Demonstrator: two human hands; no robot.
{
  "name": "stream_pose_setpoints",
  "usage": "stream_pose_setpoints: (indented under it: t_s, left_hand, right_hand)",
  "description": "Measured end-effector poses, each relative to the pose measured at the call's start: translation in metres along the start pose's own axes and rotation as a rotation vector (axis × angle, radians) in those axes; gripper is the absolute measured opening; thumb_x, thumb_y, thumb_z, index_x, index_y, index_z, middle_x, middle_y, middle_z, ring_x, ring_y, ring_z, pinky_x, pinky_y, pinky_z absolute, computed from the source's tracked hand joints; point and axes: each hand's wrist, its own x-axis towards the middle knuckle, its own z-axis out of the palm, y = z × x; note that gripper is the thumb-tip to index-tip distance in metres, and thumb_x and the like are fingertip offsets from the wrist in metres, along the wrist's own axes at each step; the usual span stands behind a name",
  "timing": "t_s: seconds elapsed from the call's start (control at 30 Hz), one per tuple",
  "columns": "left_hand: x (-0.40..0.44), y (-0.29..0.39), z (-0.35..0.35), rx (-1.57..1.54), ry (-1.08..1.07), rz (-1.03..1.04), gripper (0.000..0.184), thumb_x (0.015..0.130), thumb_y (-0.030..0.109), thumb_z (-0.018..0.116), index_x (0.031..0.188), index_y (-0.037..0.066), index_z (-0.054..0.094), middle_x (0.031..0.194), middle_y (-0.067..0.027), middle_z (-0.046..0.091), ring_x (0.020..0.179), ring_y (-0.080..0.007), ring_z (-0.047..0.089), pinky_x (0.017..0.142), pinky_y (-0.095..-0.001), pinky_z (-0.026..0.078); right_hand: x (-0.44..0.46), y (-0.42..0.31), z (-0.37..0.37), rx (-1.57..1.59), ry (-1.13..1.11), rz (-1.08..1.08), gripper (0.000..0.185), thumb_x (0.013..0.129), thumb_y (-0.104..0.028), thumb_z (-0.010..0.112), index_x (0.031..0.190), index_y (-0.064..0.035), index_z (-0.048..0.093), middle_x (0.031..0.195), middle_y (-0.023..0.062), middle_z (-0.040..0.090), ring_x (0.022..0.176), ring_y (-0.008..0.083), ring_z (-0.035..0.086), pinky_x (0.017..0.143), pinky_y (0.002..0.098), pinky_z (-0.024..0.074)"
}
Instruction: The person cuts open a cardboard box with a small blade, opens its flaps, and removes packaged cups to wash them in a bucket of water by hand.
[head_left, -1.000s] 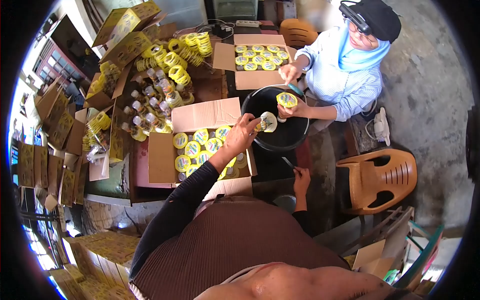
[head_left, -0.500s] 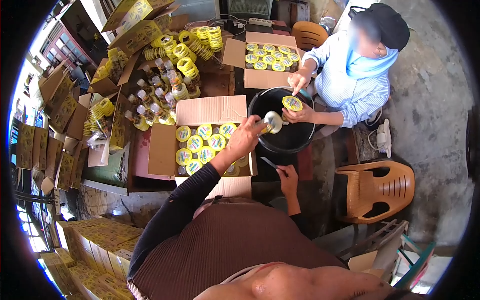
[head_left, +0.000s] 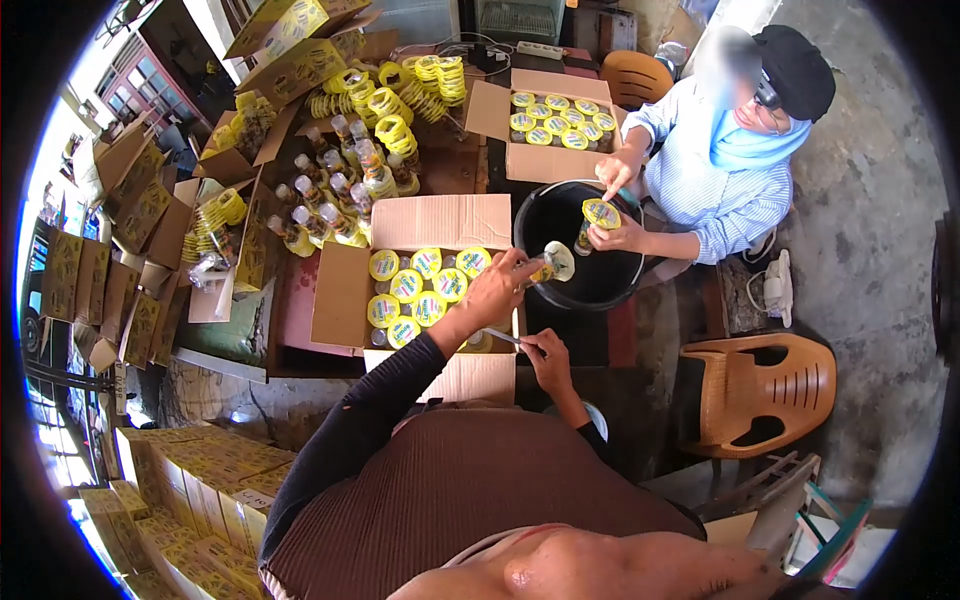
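My left hand [head_left: 497,290] is closed around a small bottle [head_left: 543,272], held tilted at the near-left rim of a black bucket [head_left: 530,290]. A round, pale disc shows at the bottle's far end. My right hand [head_left: 549,362] grips a thin flat blade, likely a knife [head_left: 500,335], which points left over the box edge. Below my left forearm, an open cardboard box [head_left: 340,298] holds several packs with round yellow lids [head_left: 428,308]. Across the bucket, a co-worker's hand [head_left: 622,234] holds a similar yellow-lidded bottle [head_left: 601,213] while their other hand touches its top.
Several clear-capped bottles [head_left: 335,190] and stacks of yellow rings [head_left: 390,105] stand on the table at left. Another filled box [head_left: 555,165] lies farther back. An orange plastic chair [head_left: 765,390] is at right. Cartons [head_left: 200,480] are piled at lower left.
My right hand has moved up and left, bringing the blade to the box edge. The bottle in my left hand has turned slightly. The whole view has shifted a little.
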Motion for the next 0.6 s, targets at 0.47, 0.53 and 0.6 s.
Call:
stream_pose_setpoints:
  t_s: [0.47, 0.53, 0.6]
  left_hand:
    - [0.004, 0.010, -0.001, -0.048, 0.015, 0.013, 0.064, 0.069, 0.004, 0.066, 0.130, 0.017, 0.053, 0.112, -0.0129, 0.051, 0.103, -0.0344, 0.054, 0.086, -0.0422, 0.050]
    - [0.008, 0.012, -0.007, -0.004, -0.050, 0.028, 0.061, 0.069, 0.004, 0.065, 0.128, 0.014, 0.054, 0.112, -0.0129, 0.051, 0.103, -0.0346, 0.053, 0.087, -0.0425, 0.049]
    - [0.001, -0.006, 0.007, 0.005, -0.122, 0.073, 0.060, 0.069, 0.004, 0.064, 0.128, 0.011, 0.053, 0.112, -0.0126, 0.050, 0.103, -0.0349, 0.052, 0.088, -0.0427, 0.049]
  right_hand:
    - [-0.008, -0.017, 0.022, -0.081, 0.014, -0.026, 0.012, 0.080, -0.008, 0.069, 0.092, -0.0090, 0.070, 0.077, 0.0054, 0.057, 0.070, 0.0233, 0.056, 0.064, 0.0356, 0.0406]
    - [-0.007, -0.018, 0.023, -0.086, 0.043, -0.042, 0.012, 0.079, -0.008, 0.069, 0.092, -0.0084, 0.070, 0.076, 0.0057, 0.056, 0.070, 0.0234, 0.056, 0.064, 0.0357, 0.0408]
    - [-0.015, -0.020, 0.027, -0.091, 0.061, -0.043, 0.012, 0.079, -0.007, 0.069, 0.091, -0.0079, 0.070, 0.076, 0.0061, 0.056, 0.069, 0.0234, 0.056, 0.063, 0.0357, 0.0410]
